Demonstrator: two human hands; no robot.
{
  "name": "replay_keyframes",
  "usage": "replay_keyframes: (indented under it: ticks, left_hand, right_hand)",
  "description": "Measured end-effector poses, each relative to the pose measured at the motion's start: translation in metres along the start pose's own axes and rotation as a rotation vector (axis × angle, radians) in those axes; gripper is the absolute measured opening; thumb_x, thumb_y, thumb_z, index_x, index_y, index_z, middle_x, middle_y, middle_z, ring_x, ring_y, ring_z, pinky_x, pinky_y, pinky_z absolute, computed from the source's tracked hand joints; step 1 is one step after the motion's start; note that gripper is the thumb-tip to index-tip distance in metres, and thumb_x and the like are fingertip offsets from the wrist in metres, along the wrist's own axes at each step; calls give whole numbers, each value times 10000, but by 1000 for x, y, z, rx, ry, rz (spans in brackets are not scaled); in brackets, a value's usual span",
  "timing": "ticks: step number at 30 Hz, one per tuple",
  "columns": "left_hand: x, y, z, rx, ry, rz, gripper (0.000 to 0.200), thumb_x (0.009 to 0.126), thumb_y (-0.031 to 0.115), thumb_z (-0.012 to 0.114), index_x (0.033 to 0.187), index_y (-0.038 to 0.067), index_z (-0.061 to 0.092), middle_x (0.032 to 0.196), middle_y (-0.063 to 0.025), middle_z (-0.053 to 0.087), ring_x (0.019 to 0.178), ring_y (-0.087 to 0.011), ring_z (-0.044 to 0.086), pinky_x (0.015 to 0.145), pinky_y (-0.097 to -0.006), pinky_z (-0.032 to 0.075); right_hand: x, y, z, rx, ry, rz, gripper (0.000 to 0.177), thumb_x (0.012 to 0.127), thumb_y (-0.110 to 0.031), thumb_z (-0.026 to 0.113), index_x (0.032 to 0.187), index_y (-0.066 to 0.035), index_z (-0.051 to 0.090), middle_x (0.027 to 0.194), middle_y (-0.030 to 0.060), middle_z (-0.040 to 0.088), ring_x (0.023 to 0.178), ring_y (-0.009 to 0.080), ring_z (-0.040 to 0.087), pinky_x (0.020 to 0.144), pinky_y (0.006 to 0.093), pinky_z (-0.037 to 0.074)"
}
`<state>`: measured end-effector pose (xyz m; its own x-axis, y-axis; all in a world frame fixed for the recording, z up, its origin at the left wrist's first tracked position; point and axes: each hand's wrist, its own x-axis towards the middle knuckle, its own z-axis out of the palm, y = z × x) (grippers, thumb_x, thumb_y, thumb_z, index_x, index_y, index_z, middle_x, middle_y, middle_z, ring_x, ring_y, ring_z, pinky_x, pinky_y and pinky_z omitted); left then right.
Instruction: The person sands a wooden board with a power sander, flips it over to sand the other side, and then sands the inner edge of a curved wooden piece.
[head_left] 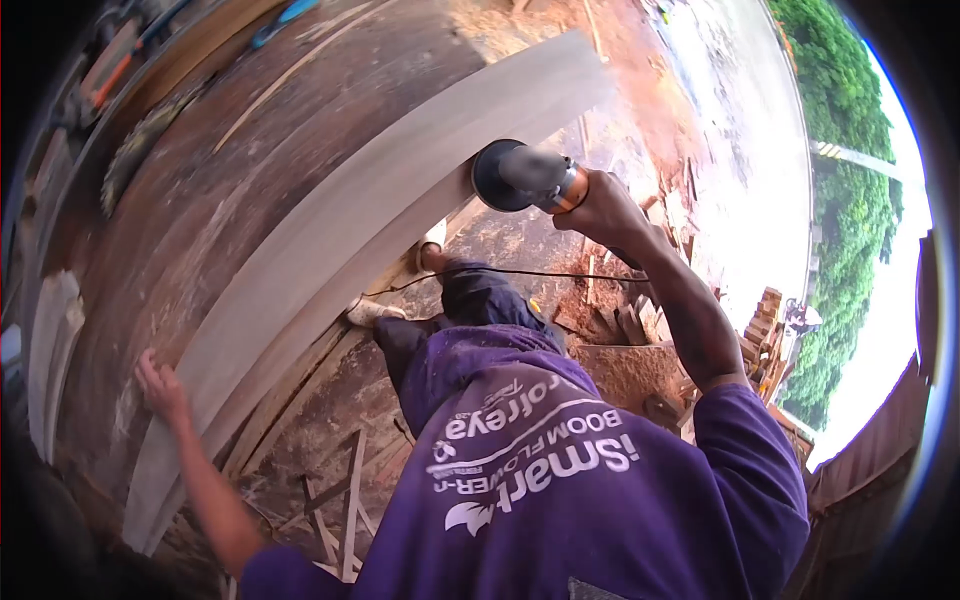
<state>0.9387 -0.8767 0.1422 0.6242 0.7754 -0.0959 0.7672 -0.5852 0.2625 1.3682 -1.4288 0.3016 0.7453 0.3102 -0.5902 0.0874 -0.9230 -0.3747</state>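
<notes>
A long pale wooden board lies diagonally across the view on a dark, dusty work surface. My right hand is wrapped round the orange and dark body of a power sander, whose round disc is at the board's near edge. At the lower left, my left hand rests beside the board's far edge with its fingers apart and nothing in them. A dark cord runs across in front of my legs.
Wood scraps and sawdust cover the ground near my legs. Stacked wood pieces are at the right. Tools, including a blue-handled one, lie at the upper left. Green trees stand beyond.
</notes>
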Motion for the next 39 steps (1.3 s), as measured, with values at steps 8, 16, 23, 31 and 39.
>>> replay_keyframes:
  ticks: [8,16,23,31,39]
  left_hand:
    - [1,-46,6,43,-17,5,406,901,169,480,1285,86,585,1231,-214,576,1125,-353,575,959,-437,453]
    - [-8,-82,13,561,8,-191,436,932,335,418,1334,251,564,1404,-45,526,1353,-273,420,1067,-633,210]
    - [-17,-68,11,637,-2,-241,430,970,364,388,1353,276,561,1450,-13,501,1386,-252,392,1053,-667,186]
    - [-16,-85,21,933,-210,-322,451,1042,379,329,1450,249,470,1519,42,421,1396,-270,389,1035,-682,314]
    - [-24,-85,23,727,-142,-319,510,1032,370,206,1387,184,521,1592,23,337,1477,-355,250,1114,-690,188]
  right_hand:
    - [58,105,-79,114,171,240,391,652,-203,777,980,-10,690,767,92,687,696,195,655,664,339,518]
    - [100,181,-123,274,290,300,306,684,-151,785,969,-45,748,755,47,682,650,147,625,589,314,494]
    - [81,187,-133,336,363,370,290,699,-200,763,904,0,717,787,80,677,703,162,631,614,340,514]
    - [80,182,-97,372,239,233,299,695,-169,735,929,11,690,742,56,665,622,139,619,513,315,495]
    - [81,185,-99,486,269,229,247,697,-121,735,908,4,703,730,39,653,624,132,607,544,293,490]
